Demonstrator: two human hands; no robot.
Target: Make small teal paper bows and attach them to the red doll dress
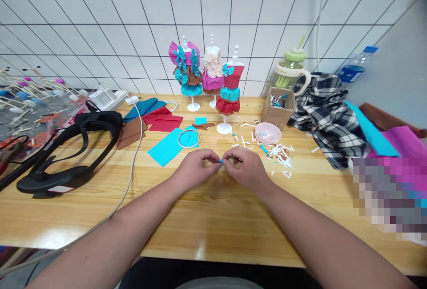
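Over the middle of the table, my left hand [202, 164] and my right hand [245, 164] meet fingertip to fingertip. Both are closed in a pinch on a small blue piece [220, 161], mostly hidden by the fingers; its material is too small to make out. Just beyond my left hand lies a bright blue sheet [163, 149], with a silvery ring [189, 146] resting across its corner. Past my fingers stands a mini mannequin [233, 75] in a red and blue dress with a blue bow. To the right of my right hand are scattered white strips [282, 154].
Two more dressed mannequins [190, 69] stand by the tiled wall. A pink bowl [268, 132], a cardboard box [278, 106] and a green-lidded jug [290, 69] are at the right. A black headset strap [76, 164] and a white cable [131, 164] lie at the left.
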